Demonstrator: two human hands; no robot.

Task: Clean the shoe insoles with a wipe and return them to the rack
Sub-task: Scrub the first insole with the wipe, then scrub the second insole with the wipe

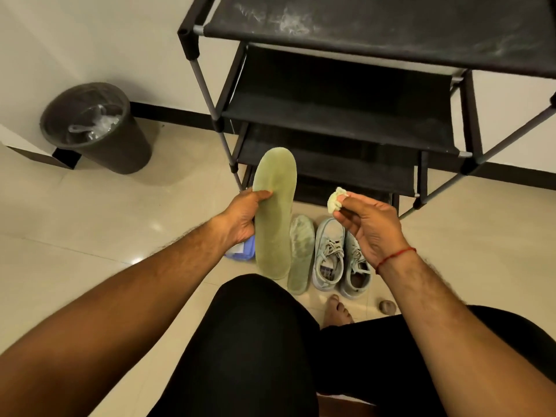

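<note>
My left hand (242,216) grips a long pale green insole (275,206) by its left edge and holds it upright above the floor. A second green insole (301,251), smudged grey, lies flat on the tiles just right of it. My right hand (365,228) pinches a crumpled, soiled wipe (336,200) between thumb and fingertips, a short way right of the held insole and apart from it. Two light grey laced sneakers (340,257) stand side by side on the floor under my right hand. The black shoe rack (340,115) rises straight ahead with bare, dusty shelves.
A dark round bin (96,127) with a clear liner stands at the left by the wall. A blue pack (240,251) lies on the floor behind my left wrist. My knees in black and a bare foot (338,310) fill the bottom; a small brown object (387,307) sits near the foot.
</note>
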